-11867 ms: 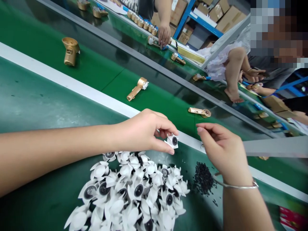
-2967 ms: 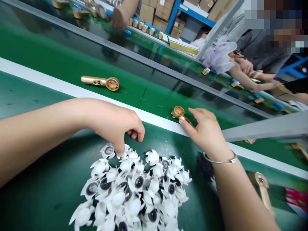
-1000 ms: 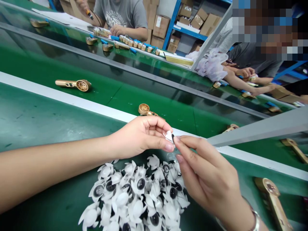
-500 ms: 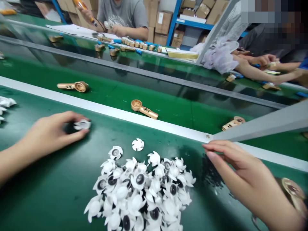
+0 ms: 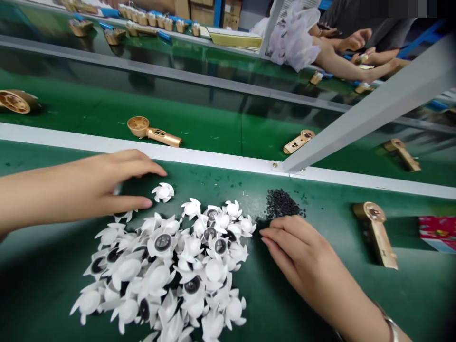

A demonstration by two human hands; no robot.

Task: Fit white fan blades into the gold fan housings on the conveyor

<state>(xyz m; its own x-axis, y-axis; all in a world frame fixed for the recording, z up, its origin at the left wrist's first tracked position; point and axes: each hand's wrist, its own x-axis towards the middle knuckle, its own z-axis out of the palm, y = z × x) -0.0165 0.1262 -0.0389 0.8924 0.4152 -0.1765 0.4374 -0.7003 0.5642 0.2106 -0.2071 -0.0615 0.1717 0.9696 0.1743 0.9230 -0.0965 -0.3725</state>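
My left hand (image 5: 107,185) reaches beside a loose white fan blade wheel (image 5: 163,192), thumb and forefinger spread on either side without touching it. A sliver of white shows inside its palm, a blade wheel mostly hidden by the fingers. Under the thumb lies part of another wheel. My right hand (image 5: 299,251) has its fingertips pinched together just in front of a heap of tiny black pieces (image 5: 282,203); whatever is in the pinch is hidden. Between the hands spreads a big pile of white blade wheels (image 5: 160,275), some showing dark hubs.
Gold handheld fan housings (image 5: 156,133) lie on the green belt behind a white rail (image 5: 221,159). Another gold housing (image 5: 377,232) rests at right near a red packet (image 5: 438,228). A grey post (image 5: 356,104) slants up from the rail. Other people's hands (image 5: 356,42) work across the belt.
The view has swung right and down. My left hand has moved to the loose wheel, its held wheel now back in the palm. My right hand has drawn back from the black heap.
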